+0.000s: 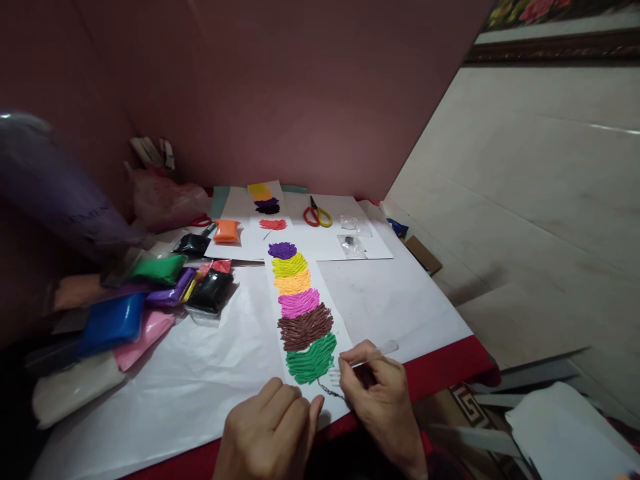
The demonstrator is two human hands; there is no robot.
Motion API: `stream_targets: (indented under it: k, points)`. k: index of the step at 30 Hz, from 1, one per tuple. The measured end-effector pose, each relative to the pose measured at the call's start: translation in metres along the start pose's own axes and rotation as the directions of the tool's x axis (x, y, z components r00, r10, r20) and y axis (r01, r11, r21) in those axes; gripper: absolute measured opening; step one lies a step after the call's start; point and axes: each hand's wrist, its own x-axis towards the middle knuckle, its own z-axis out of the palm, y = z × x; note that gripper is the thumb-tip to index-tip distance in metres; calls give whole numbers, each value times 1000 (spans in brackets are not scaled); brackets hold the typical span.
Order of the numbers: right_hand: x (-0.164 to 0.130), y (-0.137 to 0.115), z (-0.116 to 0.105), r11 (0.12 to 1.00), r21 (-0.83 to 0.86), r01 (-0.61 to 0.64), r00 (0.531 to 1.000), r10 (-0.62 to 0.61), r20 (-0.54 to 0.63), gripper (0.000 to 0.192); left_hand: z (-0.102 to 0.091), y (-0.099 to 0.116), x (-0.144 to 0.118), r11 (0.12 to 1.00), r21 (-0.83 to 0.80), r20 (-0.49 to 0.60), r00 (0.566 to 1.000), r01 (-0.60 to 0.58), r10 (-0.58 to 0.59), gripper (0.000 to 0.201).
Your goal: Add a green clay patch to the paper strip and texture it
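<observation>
A long paper strip (345,325) lies on the white-covered table (400,300), bearing stacked clay patches: purple, yellow, orange, pink, brown (305,327) and green (311,360). My right hand (380,393) grips a clear plastic fork (367,357), its tines at the green patch's right edge. My left hand (273,427) rests with curled fingers on the paper's near end, just below the green patch, holding nothing that I can see.
Packets of coloured clay (113,323) are piled at the left. Red-and-yellow scissors (317,215), small plastic bags (351,244) and a second clay strip (266,200) lie at the back. A blurred purple object (55,187) looms at left. Tiled floor lies to the right.
</observation>
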Motion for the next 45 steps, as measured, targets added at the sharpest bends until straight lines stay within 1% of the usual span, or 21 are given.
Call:
stream_targets:
  k: [2, 5, 10, 16, 19, 21, 24, 27, 34, 39, 45]
  points:
    - [0, -1, -2, 998, 47, -29, 997, 26, 77, 12, 0, 0, 0, 1000, 4, 3, 1000, -3, 3, 25]
    - [2, -2, -2, 999, 47, -24, 994, 19, 109, 11, 0, 1, 0, 1000, 7, 9, 1000, -11, 11, 26]
    - [3, -4, 0, 997, -71, 30, 997, -25, 74, 15, -1, 0, -1, 1000, 18, 4, 1000, -8, 8, 24]
    - [3, -2, 3, 983, -165, 75, 997, -74, 14, 19, -1, -2, -3, 1000, 16, 44, 999, 6, -7, 23]
    - [4, -1, 3, 987, -148, 68, 996, -77, -52, 17, 0, -1, -2, 1000, 7, 29, 1000, -1, 1, 24]
    - [3, -1, 2, 994, -104, 24, 997, -32, -77, 16, 0, 0, -2, 1000, 4, 12, 1000, -4, 4, 25]
    - [3, -1, 0, 998, -35, -57, 998, 55, -37, 15, 1, 0, -1, 1000, 11, 10, 1000, -8, 8, 25]
    - [2, 0, -1, 996, -9, -93, 996, 93, 1, 14, 0, -1, -2, 1000, 14, 14, 1000, -8, 7, 25]
    - [4, -2, 0, 996, -9, -91, 996, 90, -19, 14, 0, -3, -5, 1000, 14, 56, 998, 12, -12, 23]
    - [5, 0, 2, 996, -71, -47, 998, 44, -33, 16, 0, -2, -4, 1000, 10, 30, 1000, 2, -3, 24]
    - [7, 0, 4, 988, -143, -58, 996, 48, -76, 15, -1, -2, -2, 999, 31, 16, 1000, -10, 9, 25]
